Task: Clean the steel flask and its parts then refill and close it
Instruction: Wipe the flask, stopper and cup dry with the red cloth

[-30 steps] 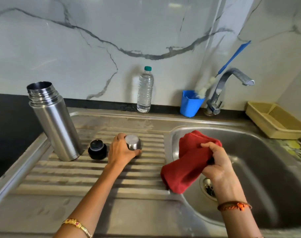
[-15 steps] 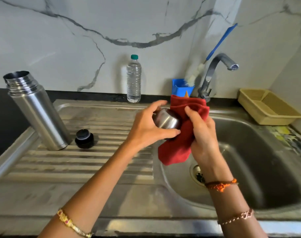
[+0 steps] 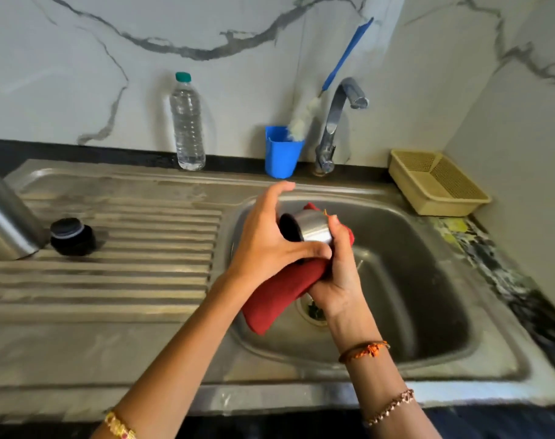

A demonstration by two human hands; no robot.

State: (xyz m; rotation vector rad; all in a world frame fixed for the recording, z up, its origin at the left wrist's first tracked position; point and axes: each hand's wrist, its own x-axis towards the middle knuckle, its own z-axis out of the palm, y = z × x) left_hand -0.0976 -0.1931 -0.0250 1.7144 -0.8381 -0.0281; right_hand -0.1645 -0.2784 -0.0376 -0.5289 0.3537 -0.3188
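Above the sink basin (image 3: pixel 428 280), both hands meet around the steel flask cup (image 3: pixel 311 228). The left hand (image 3: pixel 270 245) grips the cup from the left side, thumb curled under it and forefinger lifted off, so the dark open mouth faces left and toward the camera. The right hand (image 3: pixel 336 274) holds a red cloth (image 3: pixel 279 296) bunched against the cup's closed end, fingers wrapped around cloth and steel together; the loose end of the cloth hangs down over the basin's near-left edge.

On the ribbed draining board (image 3: pixel 111 280), the black inner stopper (image 3: pixel 72 237) sits upright, just beside the steel flask body (image 3: pixel 7 223), which stands at the far left edge and is cut off by the frame.

Along the back ledge stand a clear water bottle (image 3: pixel 187 128) with a green cap, a blue tumbler (image 3: pixel 282 153) holding a blue-handled bottle brush (image 3: pixel 333 71), and the tap (image 3: pixel 336 122). A beige plastic basket (image 3: pixel 437 185) rests in the right corner.
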